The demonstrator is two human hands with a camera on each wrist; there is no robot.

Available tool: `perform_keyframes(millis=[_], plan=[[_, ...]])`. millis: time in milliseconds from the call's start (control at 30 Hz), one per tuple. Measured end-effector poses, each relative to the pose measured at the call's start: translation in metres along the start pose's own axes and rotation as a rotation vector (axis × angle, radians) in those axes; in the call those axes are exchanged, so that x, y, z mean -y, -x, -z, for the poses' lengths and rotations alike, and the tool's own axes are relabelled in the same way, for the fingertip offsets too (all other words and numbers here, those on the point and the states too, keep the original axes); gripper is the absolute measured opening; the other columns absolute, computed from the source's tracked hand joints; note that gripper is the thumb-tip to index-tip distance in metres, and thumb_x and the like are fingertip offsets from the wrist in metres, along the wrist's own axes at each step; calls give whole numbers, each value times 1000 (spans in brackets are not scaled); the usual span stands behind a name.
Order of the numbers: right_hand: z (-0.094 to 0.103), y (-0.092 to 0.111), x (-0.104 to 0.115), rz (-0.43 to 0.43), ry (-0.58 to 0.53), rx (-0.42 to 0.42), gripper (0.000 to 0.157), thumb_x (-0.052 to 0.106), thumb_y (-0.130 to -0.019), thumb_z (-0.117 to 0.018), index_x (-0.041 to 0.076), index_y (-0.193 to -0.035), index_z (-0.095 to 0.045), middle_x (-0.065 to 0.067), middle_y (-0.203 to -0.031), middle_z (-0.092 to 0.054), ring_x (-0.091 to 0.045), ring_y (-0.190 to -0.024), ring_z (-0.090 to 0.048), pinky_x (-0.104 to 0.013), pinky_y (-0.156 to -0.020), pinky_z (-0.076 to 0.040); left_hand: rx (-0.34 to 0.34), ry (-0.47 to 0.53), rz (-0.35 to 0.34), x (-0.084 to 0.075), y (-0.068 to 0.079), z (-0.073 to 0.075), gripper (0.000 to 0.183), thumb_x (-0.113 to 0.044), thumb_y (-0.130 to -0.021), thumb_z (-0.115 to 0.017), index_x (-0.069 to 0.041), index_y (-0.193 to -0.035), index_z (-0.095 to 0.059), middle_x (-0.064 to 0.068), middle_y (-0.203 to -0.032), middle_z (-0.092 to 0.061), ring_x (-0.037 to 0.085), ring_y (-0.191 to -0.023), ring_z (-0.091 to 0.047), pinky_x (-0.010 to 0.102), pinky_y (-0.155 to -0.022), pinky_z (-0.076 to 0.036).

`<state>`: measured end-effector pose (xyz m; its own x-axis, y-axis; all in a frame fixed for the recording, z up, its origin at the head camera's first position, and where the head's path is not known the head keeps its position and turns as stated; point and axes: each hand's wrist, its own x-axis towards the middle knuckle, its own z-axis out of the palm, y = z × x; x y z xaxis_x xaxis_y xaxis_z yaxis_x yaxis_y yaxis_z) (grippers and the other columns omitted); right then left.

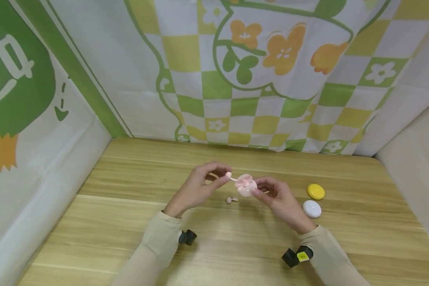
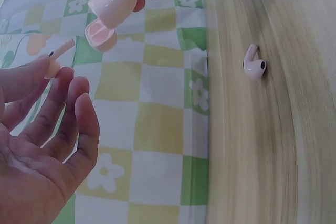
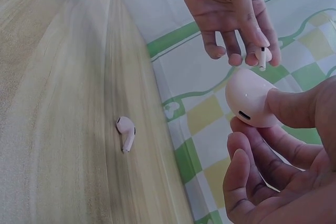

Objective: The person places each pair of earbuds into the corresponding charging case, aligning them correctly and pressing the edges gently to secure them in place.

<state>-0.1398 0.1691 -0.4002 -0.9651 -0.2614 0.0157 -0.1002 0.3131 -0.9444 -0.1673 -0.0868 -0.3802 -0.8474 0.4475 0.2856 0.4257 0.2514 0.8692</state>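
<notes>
Between thumb and forefinger, my left hand (image 1: 201,183) pinches a pink earbud (image 1: 229,174), its stem pointing toward the case. My right hand (image 1: 278,198) grips a round pink earbud case (image 1: 246,186) by its side, with the lid raised. In the left wrist view the case (image 2: 113,4) shows its inner compartment, a short distance from the held earbud (image 2: 62,51). The right wrist view shows a dark slot on the shell of the case (image 3: 249,98). A second pink earbud (image 1: 231,200) lies on the table below the hands.
A yellow round case (image 1: 315,192) and a white round case (image 1: 312,209) lie close together right of the right hand. The wooden table (image 1: 128,171) ends at a checked, flowered cloth (image 1: 218,107) behind, with pale cloth walls on both sides.
</notes>
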Motion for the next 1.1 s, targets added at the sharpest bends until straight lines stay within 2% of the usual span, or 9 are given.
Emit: perform_keyframes(millis=[167,433,700,867,1100], plan=[[0,0,-1,-4,-5,5,24,14,-99,-68,-1,-119,-66,-12,-107,-68,-24,-100,-61,-27,-83,-53,16,9,-22,-1,-4,-5,19,-14,-99,-68,-9,-118,-70,1,-106,-70,16,-97,-65,45,-87,-54],[1,0,-1,5,-25,24,25,15,-100,-67,-1,-119,-66,-12,-107,-67,-25,-100,-61,-28,-84,-54,44,-20,-94,-4,-10,-10,17,-11,-96,-71,-6,-112,-72,1,-102,-69,14,-93,-63,40,-83,-55],[2,1,0,21,-28,35,25,16,-100,-67,0,-120,-67,-11,-107,-67,-25,-100,-61,-29,-84,-54,64,-84,-140,-4,-14,-12,19,-14,-95,-73,-9,-113,-74,0,-106,-66,16,-98,-59,37,-85,-52],[2,1,-1,23,-29,55,24,16,-100,-67,3,-120,-67,-10,-108,-68,-27,-101,-62,-30,-85,-54,96,-91,-155,-5,-16,-13,19,-16,-96,-71,-10,-114,-75,1,-106,-62,21,-100,-57,39,-87,-49],[2,1,-1,49,-53,88,25,15,-101,-65,1,-122,-67,-11,-110,-67,-25,-101,-62,-31,-85,-54,119,-150,-181,-7,-16,-13,17,-15,-96,-72,-14,-112,-77,4,-111,-55,18,-104,-48,42,-87,-45]])
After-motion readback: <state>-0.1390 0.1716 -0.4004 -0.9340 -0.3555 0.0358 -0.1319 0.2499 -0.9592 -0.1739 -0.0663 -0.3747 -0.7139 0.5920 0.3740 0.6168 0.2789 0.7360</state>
